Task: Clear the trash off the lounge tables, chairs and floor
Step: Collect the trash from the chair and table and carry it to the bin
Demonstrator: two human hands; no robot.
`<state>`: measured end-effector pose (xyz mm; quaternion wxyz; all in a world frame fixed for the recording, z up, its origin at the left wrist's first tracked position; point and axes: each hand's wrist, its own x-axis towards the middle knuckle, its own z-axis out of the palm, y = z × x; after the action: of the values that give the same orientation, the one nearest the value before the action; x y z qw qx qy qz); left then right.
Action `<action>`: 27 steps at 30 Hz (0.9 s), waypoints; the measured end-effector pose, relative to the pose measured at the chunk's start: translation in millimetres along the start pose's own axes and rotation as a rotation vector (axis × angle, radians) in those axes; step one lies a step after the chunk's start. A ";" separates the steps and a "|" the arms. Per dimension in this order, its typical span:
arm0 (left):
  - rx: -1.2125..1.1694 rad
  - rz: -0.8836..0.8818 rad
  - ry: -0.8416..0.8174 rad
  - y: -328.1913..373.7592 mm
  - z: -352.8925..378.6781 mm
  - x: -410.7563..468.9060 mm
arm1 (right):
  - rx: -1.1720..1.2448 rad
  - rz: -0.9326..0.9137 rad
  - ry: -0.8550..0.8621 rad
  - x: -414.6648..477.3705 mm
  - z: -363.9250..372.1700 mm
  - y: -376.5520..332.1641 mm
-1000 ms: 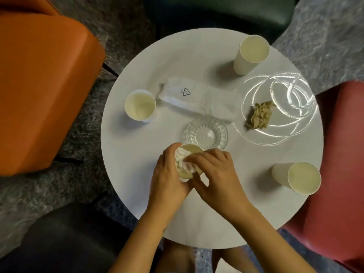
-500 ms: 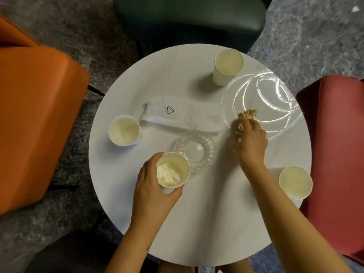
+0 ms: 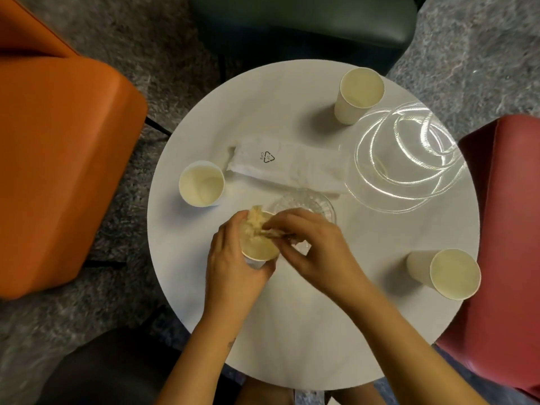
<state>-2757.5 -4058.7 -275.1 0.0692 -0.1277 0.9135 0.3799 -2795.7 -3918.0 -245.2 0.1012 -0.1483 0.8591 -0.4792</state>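
Left hand [image 3: 233, 270] grips paper cup [image 3: 258, 249] – base hidden. Right hand [image 3: 315, 252] pinches crumpled wad [image 3: 257, 222] at the rim; fingertips blurred.

Four paper cups [image 3: 201, 184] [image 3: 361, 92] [image 3: 454, 273] [image 3: 260, 248], two clear dishes [image 3: 409, 159] [image 3: 306, 201], one white bag [image 3: 286, 168] and one crumpled wad [image 3: 257, 219] are sitting among four chairs [image 3: 58, 171] [image 3: 306, 21] [image 3: 502, 229] [image 3: 102, 369].

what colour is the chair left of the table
Orange; the chair shows best in head view.
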 end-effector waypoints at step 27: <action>-0.045 -0.140 0.086 -26.8 -5.1 -7.8 | -0.561 0.502 0.084 94.7 9.0 81.2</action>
<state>-2742.6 -4079.1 -288.0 0.0534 -0.2088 0.8957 0.3888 -2894.2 -3918.1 -322.2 0.1358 0.0648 0.9699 -0.1913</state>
